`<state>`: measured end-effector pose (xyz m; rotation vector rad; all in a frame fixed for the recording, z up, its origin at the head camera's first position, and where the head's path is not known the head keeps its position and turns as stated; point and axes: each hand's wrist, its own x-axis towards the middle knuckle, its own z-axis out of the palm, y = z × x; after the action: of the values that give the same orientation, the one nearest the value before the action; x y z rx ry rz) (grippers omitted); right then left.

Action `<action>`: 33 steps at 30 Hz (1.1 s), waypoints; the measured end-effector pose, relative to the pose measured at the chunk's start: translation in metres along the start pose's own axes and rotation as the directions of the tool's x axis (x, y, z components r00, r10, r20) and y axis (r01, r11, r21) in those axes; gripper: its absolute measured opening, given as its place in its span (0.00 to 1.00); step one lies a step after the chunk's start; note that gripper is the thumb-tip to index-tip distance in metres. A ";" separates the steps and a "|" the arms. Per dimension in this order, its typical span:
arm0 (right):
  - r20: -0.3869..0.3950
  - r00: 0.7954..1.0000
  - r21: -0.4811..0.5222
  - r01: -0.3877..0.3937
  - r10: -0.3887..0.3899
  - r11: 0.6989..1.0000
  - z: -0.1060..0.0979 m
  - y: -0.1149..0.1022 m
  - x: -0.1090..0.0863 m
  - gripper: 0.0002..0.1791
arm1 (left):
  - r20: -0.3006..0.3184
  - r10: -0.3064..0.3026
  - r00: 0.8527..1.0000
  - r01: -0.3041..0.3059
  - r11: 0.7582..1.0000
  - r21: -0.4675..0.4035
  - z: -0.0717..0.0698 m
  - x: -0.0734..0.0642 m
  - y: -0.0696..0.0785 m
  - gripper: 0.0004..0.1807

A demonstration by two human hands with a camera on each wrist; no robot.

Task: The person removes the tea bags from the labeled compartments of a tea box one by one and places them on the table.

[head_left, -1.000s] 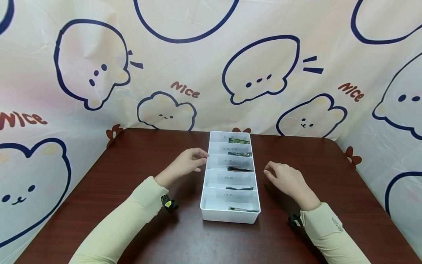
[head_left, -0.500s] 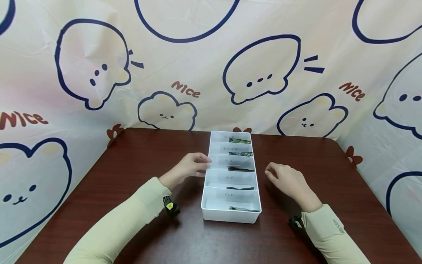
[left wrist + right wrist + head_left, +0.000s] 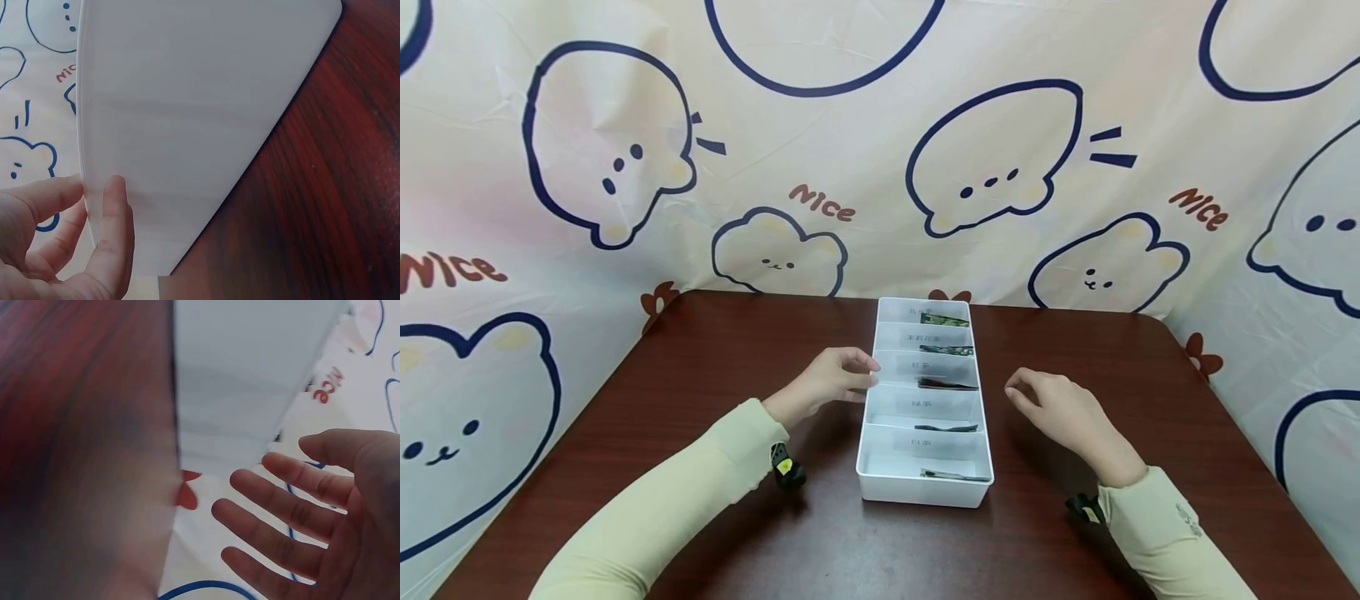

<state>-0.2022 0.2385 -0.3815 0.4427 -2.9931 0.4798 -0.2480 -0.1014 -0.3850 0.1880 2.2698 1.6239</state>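
A long white divided box [image 3: 922, 493] stands on the table, its several compartments one behind another. Each compartment has a printed label on its back wall and a thin flat packet on its right, such as the green packet [image 3: 945, 320] at the far end and the dark red packet [image 3: 947, 385] in the middle. My left hand [image 3: 826, 379] is at the box's left side, thumb and fingertips at the rim and outer wall, loosely bent. Right of the box, apart from it, my right hand [image 3: 1060, 408] hovers with relaxed fingers and holds nothing.
The dark wooden table [image 3: 737, 333] lies under everything. A cartoon-printed cloth [image 3: 880, 150] hangs behind the table and along both sides. A black band [image 3: 787, 468] is on the left wrist, another black band [image 3: 1084, 508] on the right.
My left hand has come slightly nearer along the box's left side, to its rim. The right hand has shifted a little to the right. The box and packets have stayed put.
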 end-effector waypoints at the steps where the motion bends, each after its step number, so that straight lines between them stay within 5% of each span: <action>1: 0.003 1.000 0.017 -0.001 0.000 1.000 -0.003 -0.002 -0.001 0.08 | 0.002 -0.001 1.000 0.001 1.000 0.003 0.000 0.000 0.000 0.13; 13: 0.001 0.992 0.269 0.122 -0.127 0.955 -0.030 -0.034 -0.024 0.05 | 0.017 -0.017 1.000 0.017 1.000 -0.023 -0.003 0.003 -0.002 0.13; 28: 0.004 0.960 0.595 0.223 -0.280 0.772 -0.010 -0.042 -0.055 0.06 | -0.010 -0.032 0.999 0.032 0.999 -0.020 -0.001 0.001 0.000 0.13; 33: 0.048 0.948 0.644 0.211 -0.314 0.735 0.001 -0.040 -0.061 0.08 | -0.011 -0.038 0.999 0.037 0.999 -0.026 0.000 0.001 0.000 0.14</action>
<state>-0.1322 0.2178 -0.3782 0.9740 -2.7420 1.4953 -0.2491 -0.1013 -0.3852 0.1290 2.2463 1.6385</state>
